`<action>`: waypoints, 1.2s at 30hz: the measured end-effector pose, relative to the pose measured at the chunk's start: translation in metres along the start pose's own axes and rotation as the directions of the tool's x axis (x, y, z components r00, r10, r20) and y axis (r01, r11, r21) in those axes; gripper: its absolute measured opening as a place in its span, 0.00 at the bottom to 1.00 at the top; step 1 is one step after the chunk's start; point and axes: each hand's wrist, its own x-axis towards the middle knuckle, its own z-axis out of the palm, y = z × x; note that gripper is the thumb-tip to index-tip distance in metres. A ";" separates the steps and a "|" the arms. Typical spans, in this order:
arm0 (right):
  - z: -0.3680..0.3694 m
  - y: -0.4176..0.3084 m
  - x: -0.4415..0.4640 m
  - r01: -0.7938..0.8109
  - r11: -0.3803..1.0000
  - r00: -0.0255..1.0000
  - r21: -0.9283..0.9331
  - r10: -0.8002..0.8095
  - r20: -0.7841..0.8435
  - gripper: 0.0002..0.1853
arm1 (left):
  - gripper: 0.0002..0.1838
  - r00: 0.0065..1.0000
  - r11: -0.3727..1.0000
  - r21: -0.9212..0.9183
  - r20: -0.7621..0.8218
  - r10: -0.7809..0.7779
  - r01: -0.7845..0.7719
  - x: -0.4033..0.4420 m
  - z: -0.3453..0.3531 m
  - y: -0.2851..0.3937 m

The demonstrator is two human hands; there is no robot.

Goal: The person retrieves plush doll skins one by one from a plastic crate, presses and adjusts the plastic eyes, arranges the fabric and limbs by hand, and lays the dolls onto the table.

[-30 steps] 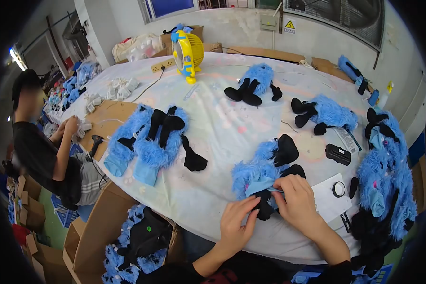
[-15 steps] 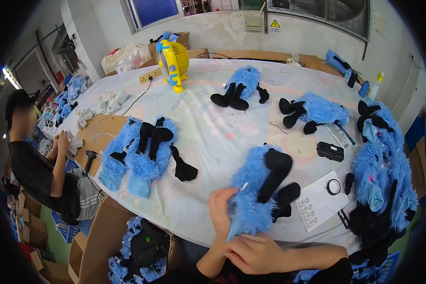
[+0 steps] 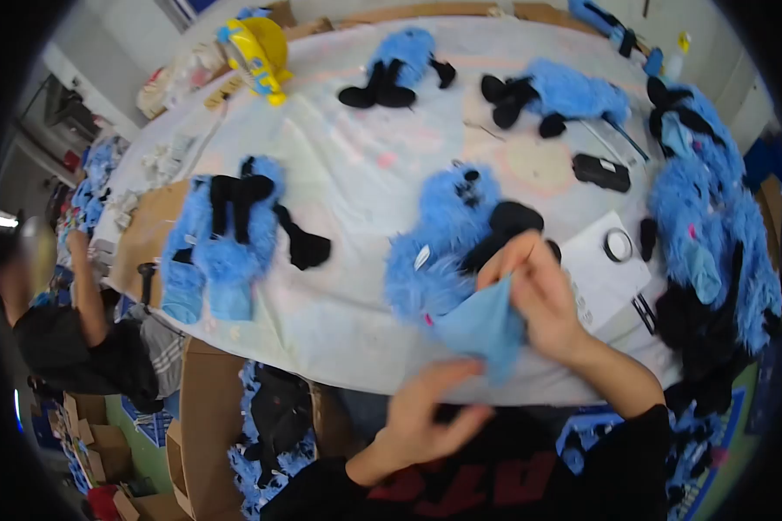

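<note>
A furry blue plush toy skin (image 3: 430, 260) with black limbs lies on the table in front of me, its black-eyed end pointing away. From its near end spreads a smooth light-blue fabric flap (image 3: 482, 326). My right hand (image 3: 539, 300) pinches the upper right edge of this flap and pulls it out taut. Just below the flap is my left hand (image 3: 430, 412), somewhat blurred, thumb and fingers apart, holding nothing. A small white tag (image 3: 421, 257) shows in the fur.
More blue plush pieces (image 3: 235, 252) lie left, others (image 3: 573, 91) farther back, with a heap (image 3: 704, 208) at right. A label sheet (image 3: 604, 278) carries a black ring (image 3: 618, 246). A yellow fan (image 3: 261, 56) stands behind. A co-worker (image 3: 78, 347) is at left; a cardboard box (image 3: 208, 434) stands below.
My view has tilted down. My right hand has moved up and now stretches the fabric flap; my left hand has come off the plush and dropped toward me. The co-worker's hand has risen.
</note>
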 end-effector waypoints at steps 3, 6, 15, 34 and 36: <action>-0.032 0.006 -0.014 -0.130 0.959 0.980 0.251 0.163 -0.115 0.03 | 0.23 0.919 0.946 -0.162 0.240 0.314 -0.281 -0.003 0.020 -0.016; -0.047 0.006 -0.024 -0.149 0.835 0.941 0.530 0.284 -0.182 0.04 | 0.23 0.923 0.973 0.131 -0.315 0.223 -0.191 0.022 0.018 -0.022; -0.052 0.016 -0.022 -0.179 0.610 0.860 0.772 0.479 -0.179 0.06 | 0.23 0.829 0.914 0.258 -0.395 0.396 -0.313 0.062 0.014 -0.046; -0.044 0.011 -0.024 -0.285 0.579 0.729 0.764 0.648 -0.220 0.09 | 0.10 0.924 0.989 0.022 -0.353 0.146 -0.148 0.054 0.021 -0.037; -0.045 0.011 -0.023 -0.281 0.575 0.719 0.768 0.656 -0.228 0.09 | 0.10 0.921 0.982 -0.106 -0.373 0.109 -0.159 0.051 0.011 -0.039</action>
